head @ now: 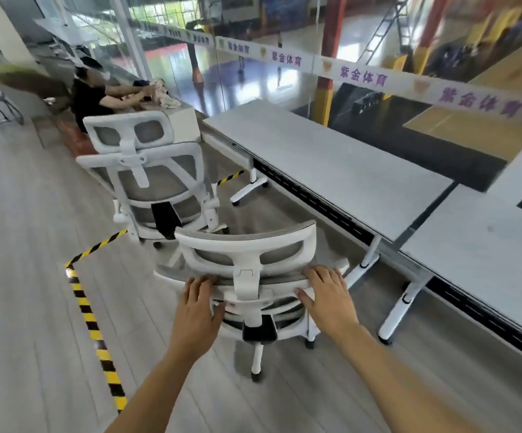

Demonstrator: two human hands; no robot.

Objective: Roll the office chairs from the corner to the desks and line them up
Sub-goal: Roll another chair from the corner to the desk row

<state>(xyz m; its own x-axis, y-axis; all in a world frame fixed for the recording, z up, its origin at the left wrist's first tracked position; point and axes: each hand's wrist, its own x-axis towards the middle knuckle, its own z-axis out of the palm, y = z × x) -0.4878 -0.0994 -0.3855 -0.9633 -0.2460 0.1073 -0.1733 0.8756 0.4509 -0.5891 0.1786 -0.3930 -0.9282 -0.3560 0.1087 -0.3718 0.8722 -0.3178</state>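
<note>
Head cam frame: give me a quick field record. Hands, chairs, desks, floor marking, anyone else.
left hand: gripping the near chair's backrest top, left of the headrest post
right hand: gripping the same backrest, right side
near chair: white frame, grey mesh, beside the desks
far chair: same model, ahead, back toward camera
desks: grey tops in a row on the right
floor tape: black-yellow, left of the chairs
seated person: at the far table

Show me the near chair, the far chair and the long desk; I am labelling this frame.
near chair (247,245): head view, white headrest frame.
far chair (128,129): head view, headrest frame.
long desk (331,164): head view, bare grey top.
</note>
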